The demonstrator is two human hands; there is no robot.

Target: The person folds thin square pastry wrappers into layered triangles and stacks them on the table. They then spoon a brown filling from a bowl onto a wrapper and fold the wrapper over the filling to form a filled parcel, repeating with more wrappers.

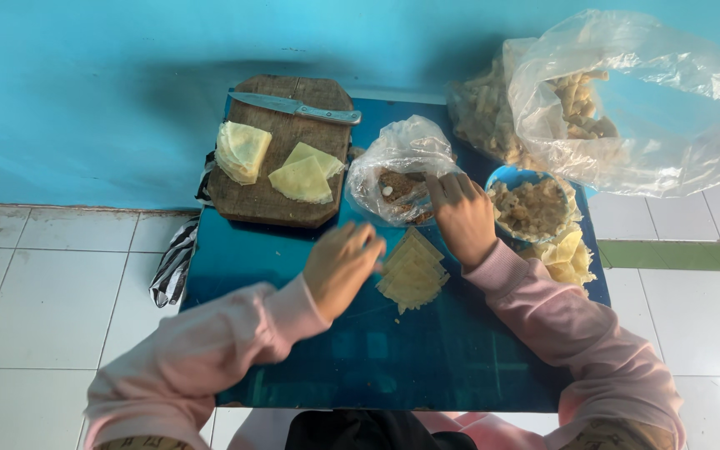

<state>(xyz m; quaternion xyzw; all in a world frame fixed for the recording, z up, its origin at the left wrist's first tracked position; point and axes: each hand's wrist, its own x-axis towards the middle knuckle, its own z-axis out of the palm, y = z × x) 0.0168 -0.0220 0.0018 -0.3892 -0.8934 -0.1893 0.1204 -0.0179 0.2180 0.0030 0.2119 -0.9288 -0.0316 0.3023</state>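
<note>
While the right hand reaches palm down, fingers together, into a small clear plastic bag of brown filling, the left hand hovers loosely curled and blurred at the stack of pale yellow wrappers; whether it grips one I cannot tell. That stack lies between both hands on the blue surface, corners pointing away and toward the person. Farther off sit a wooden board with folded wrappers and a knife, a blue bowl, and a large bag.
</note>
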